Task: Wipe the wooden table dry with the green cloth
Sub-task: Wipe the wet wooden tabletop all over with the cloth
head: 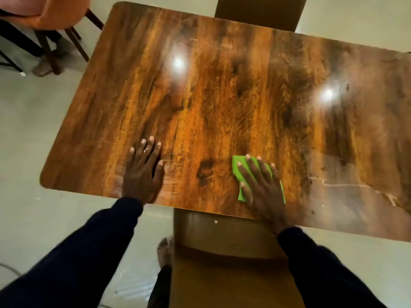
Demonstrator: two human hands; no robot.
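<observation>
Green cloth (241, 195), folded small and mostly hidden, sat pinned under the flat, spread-fingered right hand (261, 192) near the table's (222, 96) front edge while the left hand (142, 174) lay flat on bare wood, so mid-wipe I'd say, and the streaks (347, 185) off right looked like the next pass.
</observation>
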